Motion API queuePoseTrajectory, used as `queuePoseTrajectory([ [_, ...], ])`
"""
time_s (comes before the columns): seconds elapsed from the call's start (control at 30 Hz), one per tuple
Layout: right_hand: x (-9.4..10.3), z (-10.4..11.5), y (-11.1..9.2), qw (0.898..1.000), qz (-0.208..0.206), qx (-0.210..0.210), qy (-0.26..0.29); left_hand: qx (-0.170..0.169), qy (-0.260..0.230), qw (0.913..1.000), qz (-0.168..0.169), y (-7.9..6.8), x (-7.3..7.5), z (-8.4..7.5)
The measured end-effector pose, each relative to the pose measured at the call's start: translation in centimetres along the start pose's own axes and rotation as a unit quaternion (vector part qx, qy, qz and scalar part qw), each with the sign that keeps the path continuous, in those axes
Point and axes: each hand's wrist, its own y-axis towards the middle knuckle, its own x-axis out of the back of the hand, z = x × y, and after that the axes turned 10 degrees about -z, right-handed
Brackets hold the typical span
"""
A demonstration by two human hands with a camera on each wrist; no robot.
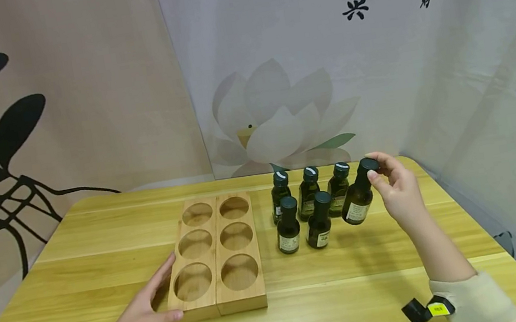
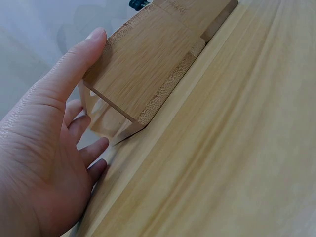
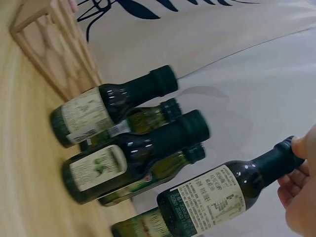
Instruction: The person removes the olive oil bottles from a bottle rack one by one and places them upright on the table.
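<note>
In the head view, my right hand (image 1: 400, 189) pinches a small dark glass bottle (image 1: 357, 201) by its cap. This bottle leans, its base apparently off the table, and its printed label (image 3: 210, 197) faces the right wrist camera. Beside it, several similar bottles stand in two rows, among them a front-left one (image 1: 288, 229) and a back-left one (image 1: 280, 194). My left hand (image 1: 142, 311) rests against the left side of a two-part wooden holder (image 1: 243, 303) with round recesses. In the left wrist view, the thumb (image 2: 81, 57) touches the holder's edge; the fingers are loosely bent.
All of this is on a wooden table (image 1: 331, 301). A printed curtain (image 1: 125, 92) hangs behind the far edge, close to the back row of bottles. The holder's recesses contain nothing. A black strap with a yellow tag (image 1: 438, 308) is at my right cuff.
</note>
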Motion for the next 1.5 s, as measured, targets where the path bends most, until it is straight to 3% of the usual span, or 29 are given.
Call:
queuePoseTrajectory([
  [0.83, -1.8, -5.7, -3.4, 0.999, 0.012, -0.028, -0.012, -0.002, 0.002, 1.0, -0.001, -0.1, 0.0, 0.1],
  [1.2, -1.6, -5.7, -3.7, 0.999, 0.006, -0.037, -0.001, -0.003, -0.006, 1.0, 0.002, -0.1, -0.1, -0.1],
  [1.5, -0.9, -5.9, -3.8, 0.999, 0.033, -0.015, -0.015, -0.004, -0.015, 0.9999, 0.003, -0.3, 0.2, -0.2],
])
